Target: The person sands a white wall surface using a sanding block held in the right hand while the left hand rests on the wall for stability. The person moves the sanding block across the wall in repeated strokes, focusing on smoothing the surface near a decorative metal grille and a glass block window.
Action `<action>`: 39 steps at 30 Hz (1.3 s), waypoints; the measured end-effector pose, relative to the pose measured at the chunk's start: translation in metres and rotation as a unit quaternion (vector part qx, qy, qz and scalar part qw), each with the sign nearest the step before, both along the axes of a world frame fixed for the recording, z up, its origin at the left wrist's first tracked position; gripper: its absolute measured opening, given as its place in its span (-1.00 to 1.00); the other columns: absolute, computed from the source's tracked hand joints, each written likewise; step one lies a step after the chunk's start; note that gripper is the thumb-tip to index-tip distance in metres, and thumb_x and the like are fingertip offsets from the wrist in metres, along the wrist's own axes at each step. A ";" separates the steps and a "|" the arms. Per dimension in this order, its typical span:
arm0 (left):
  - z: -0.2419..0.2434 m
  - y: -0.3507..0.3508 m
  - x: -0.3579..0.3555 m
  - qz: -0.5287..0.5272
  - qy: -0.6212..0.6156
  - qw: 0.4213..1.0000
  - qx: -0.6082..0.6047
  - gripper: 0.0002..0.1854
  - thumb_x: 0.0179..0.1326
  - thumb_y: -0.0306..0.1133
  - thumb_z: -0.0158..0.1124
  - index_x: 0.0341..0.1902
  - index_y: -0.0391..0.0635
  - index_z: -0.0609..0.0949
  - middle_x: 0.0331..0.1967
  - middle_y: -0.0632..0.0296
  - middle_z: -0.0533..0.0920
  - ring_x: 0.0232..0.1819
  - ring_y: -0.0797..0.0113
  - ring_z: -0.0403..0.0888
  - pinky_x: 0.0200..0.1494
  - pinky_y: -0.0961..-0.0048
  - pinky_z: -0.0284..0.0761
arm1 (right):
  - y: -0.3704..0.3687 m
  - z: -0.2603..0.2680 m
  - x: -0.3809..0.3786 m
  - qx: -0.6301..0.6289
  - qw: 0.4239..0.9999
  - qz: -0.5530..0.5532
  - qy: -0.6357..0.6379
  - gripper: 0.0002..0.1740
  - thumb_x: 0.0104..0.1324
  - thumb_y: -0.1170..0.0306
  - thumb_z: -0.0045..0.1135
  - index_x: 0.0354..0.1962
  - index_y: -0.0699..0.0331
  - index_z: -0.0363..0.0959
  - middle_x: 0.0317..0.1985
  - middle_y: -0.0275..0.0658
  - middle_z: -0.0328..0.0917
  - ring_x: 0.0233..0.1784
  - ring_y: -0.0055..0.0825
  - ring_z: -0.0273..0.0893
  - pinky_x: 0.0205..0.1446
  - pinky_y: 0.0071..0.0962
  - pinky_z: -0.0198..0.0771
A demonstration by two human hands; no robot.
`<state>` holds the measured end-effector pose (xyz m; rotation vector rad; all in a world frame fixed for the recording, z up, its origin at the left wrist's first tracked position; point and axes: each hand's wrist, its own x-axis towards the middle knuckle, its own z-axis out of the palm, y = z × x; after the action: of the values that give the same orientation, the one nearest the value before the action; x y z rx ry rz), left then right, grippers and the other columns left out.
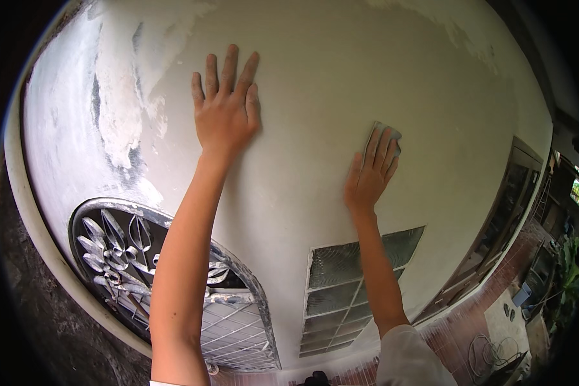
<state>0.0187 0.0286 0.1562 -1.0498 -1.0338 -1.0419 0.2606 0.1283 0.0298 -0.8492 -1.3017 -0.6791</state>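
Note:
A pale plastered wall [299,130] fills most of the view before me. My left hand [227,101] lies on it with the fingers spread and holds nothing. Lower and to the right, my right hand [371,173] presses a grey sheet [379,126], which looks like sandpaper, to the wall. The sheet's edges show past my fingertips; the rest is hidden beneath them. Patches of white filler [120,116] with darker streaks mark the wall left of my left hand.
An arched opening with a metal grille [118,251] is at lower left, partly behind my left forearm. A glass-pane window [333,289] lies behind my right forearm. A framed door [502,202], red floor tiles [456,333], a coiled cable [489,354] and plants [569,280] appear at right.

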 end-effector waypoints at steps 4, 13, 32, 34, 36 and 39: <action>-0.002 -0.001 -0.002 -0.016 0.002 1.000 0.000 -0.45 0.42 -0.17 -0.06 0.49 0.41 0.41 0.57 0.36 0.27 0.60 0.06 0.12 0.58 -0.07 -0.03 | -0.009 0.046 -0.019 -0.001 1.000 -0.007 -0.021 -0.33 0.57 0.10 -0.32 0.54 0.16 0.03 0.62 -0.14 -0.09 0.68 -0.06 -0.21 0.66 0.12 -0.45; -0.002 0.001 -0.004 -0.025 -0.005 1.000 0.016 -0.44 0.40 -0.20 -0.04 0.48 0.41 0.42 0.55 0.35 0.29 0.59 0.08 0.14 0.58 -0.03 -0.01 | -0.027 -0.001 -0.024 0.053 0.955 0.049 -0.287 -0.35 0.51 0.12 -0.16 0.50 0.04 0.17 0.60 -0.23 0.00 0.66 -0.12 -0.11 0.65 0.13 -0.31; -0.005 0.001 -0.007 -0.015 -0.013 1.000 0.006 -0.42 0.39 -0.21 -0.06 0.50 0.36 0.40 0.57 0.33 0.26 0.59 0.06 0.13 0.59 -0.01 -0.02 | -0.008 0.080 -0.005 0.076 0.961 0.018 -0.266 -0.31 0.52 0.05 -0.14 0.53 0.01 0.07 0.60 -0.24 -0.01 0.66 -0.12 -0.11 0.67 0.09 -0.32; -0.009 0.001 -0.009 -0.014 -0.015 1.000 0.002 -0.41 0.39 -0.20 -0.06 0.51 0.36 0.38 0.57 0.32 0.26 0.59 0.05 0.13 0.59 -0.02 -0.03 | -0.010 0.062 0.002 0.075 0.942 0.016 -0.327 -0.33 0.49 0.04 -0.10 0.51 -0.11 0.12 0.60 -0.35 0.01 0.66 -0.19 -0.07 0.67 0.06 -0.27; -0.016 -0.002 -0.010 0.003 -0.016 1.000 -0.005 -0.40 0.38 -0.18 -0.05 0.52 0.35 0.37 0.58 0.32 0.24 0.59 0.03 0.13 0.59 -0.03 -0.04 | -0.008 0.048 0.017 0.059 0.957 0.008 -0.285 -0.33 0.50 0.05 -0.12 0.51 -0.07 0.12 0.60 -0.33 0.00 0.66 -0.18 -0.09 0.67 0.05 -0.28; -0.028 -0.007 -0.012 0.013 -0.017 1.000 -0.017 -0.38 0.37 -0.17 -0.04 0.53 0.33 0.35 0.59 0.31 0.21 0.59 0.00 0.11 0.59 -0.05 -0.06 | 0.002 0.047 0.033 0.063 0.976 0.004 -0.206 -0.33 0.51 0.07 -0.15 0.52 -0.01 0.10 0.61 -0.30 -0.03 0.67 -0.18 -0.13 0.67 0.03 -0.30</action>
<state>0.0068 0.0214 0.1284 -1.0466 -1.0940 -1.0279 0.2937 0.1303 0.0771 -0.6170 -1.6107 -0.9572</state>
